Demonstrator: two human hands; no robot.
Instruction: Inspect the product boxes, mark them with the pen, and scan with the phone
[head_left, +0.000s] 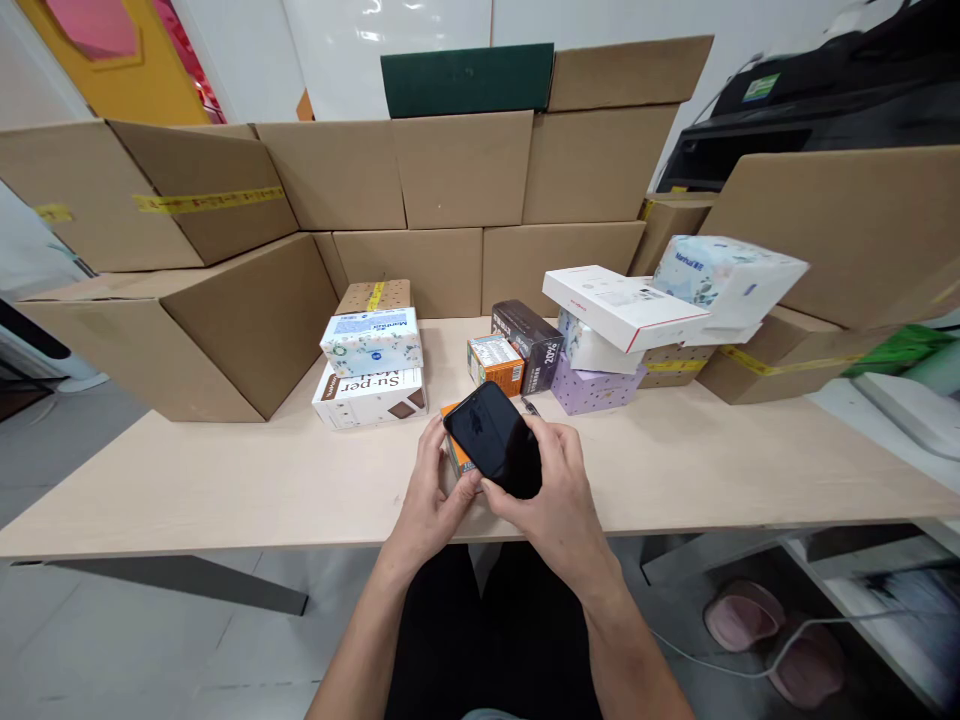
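Observation:
A black smartphone (484, 428) with a dark screen is tilted over a small orange box (457, 457) near the table's front edge. The fingers of my right hand (559, 495) are closed around the phone's right side, thumb at its lower edge. My left hand (429, 500) is closed on the orange box's left side, its thumb close to the phone's lower corner. Most of that box is hidden under the phone. Just beyond stand another orange carton (496, 364) and a dark box marked 20% (531, 345). A small dark slim object (530, 407) lies by the phone.
At left, a tissue pack (373, 342) rests on a white Su-per box (371, 397). To the right, a white flat box (626, 305) and tissue packs are stacked above a purple box (592, 388). Large cardboard boxes (442, 270) wall the back and sides of the table (300, 495).

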